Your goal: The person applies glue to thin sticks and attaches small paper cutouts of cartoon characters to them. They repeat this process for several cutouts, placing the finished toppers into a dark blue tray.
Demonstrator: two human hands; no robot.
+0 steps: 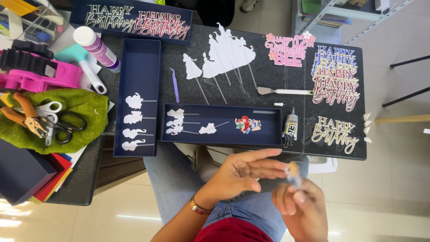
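Observation:
My left hand hovers over my lap with palm up and fingers spread, holding nothing. My right hand sits just right of it, fingertips pinched on a small blurred paper cutout. Ahead, a dark blue tray holds white cutouts on sticks and one coloured mermaid cutout. A small glue tube stands at its right end.
A second dark blue tray with white cutouts stands at left. White castle cutouts, a purple tweezer, a spatula tool and stacked birthday toppers lie on the black table. Scissors rest on a green towel.

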